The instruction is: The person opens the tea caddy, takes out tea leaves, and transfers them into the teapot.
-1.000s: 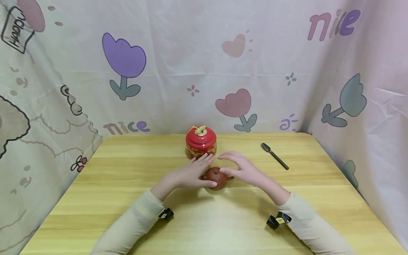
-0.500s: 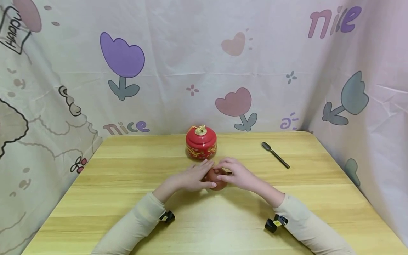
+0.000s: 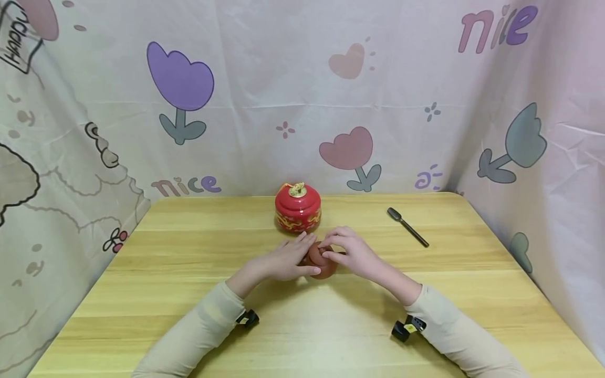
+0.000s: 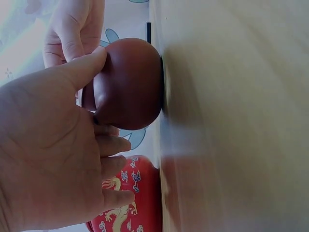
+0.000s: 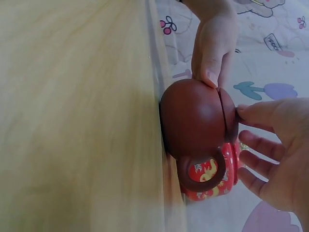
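A small reddish-brown teapot [image 3: 325, 271] stands upright on the table between the hands. Thumb and fingers of my left hand [image 3: 282, 262] lie nearly straight about its spout side; the thumb touches the body and the fingers extend past the spout [image 4: 100, 114]. With thumb and fingertips, my right hand [image 3: 355, 255] pinches the knob of the teapot lid [image 5: 230, 115]. A dark gap shows between lid and body, and the lid looks slightly raised and tilted. The ring handle [image 5: 199, 185] points to the right, below the right hand's loosely bent other fingers.
Just behind the teapot stands a red lidded jar [image 3: 298, 208] with gold dragons and a gold knob. A dark small scoop [image 3: 407, 228] lies at the right on the wooden table [image 3: 189, 231]. Printed cloth [image 3: 264, 79] hangs along the back and sides.
My right hand has come in from the right and above, closed thumb and fingers on the lid knob, and raised the lid slightly. The left hand has stayed at the teapot.
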{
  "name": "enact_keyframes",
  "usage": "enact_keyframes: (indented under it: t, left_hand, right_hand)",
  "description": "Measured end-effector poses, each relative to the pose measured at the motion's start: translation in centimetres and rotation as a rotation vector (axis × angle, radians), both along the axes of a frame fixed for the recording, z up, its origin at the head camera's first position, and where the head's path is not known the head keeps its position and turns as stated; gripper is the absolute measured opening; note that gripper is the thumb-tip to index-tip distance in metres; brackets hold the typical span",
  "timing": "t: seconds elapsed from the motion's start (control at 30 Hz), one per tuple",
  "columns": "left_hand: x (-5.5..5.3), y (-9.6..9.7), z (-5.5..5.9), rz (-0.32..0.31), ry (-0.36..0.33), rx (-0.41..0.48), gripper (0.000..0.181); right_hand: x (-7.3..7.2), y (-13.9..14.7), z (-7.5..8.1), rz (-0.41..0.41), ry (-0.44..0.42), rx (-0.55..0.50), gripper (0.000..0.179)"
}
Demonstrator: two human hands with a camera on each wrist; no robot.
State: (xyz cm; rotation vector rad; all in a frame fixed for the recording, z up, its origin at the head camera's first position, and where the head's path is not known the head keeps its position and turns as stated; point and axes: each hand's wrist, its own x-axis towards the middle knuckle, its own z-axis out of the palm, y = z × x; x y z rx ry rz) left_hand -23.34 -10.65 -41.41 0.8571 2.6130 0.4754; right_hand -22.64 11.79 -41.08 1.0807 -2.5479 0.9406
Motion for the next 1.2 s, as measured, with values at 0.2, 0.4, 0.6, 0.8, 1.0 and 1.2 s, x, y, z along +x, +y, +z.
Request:
enact_keyframes:
  t: [0.2, 0.4, 0.6, 0.8, 1.0, 1.2]
  left_hand:
    - [-0.1, -0.1, 0.0, -0.001, 0.019, -0.007, 0.090]
    - [-0.2, 0.0, 0.1, -0.011, 0.037, -0.010, 0.090]
    - [-0.1, 0.0, 0.2, -0.019, 0.067, -0.039, 0.089]
    - [0.1, 0.1, 0.2, -0.020, 0.091, -0.061, 0.090]
    - [0.2, 0.2, 0.1, -0.015, 0.106, -0.064, 0.090]
    - [0.3, 0.2, 0.1, -0.016, 0.107, -0.061, 0.090]
  right_hand:
    - [-0.2, 0.1, 0.3, 0.013, 0.087, -0.025, 0.014]
    - [-0.5, 0.5, 0.7, 0.000, 0.223, -0.043, 0.014]
    - [-0.8, 1.3, 1.4, -0.013, 0.338, -0.072, 0.016]
    - [-0.5, 2.7, 2.4, -0.050, 0.374, -0.101, 0.018]
    - [-0.6, 4.4, 2.5, -0.103, 0.370, -0.114, 0.019]
    - [-0.7, 6.0, 2.1, -0.151, 0.389, -0.096, 0.019]
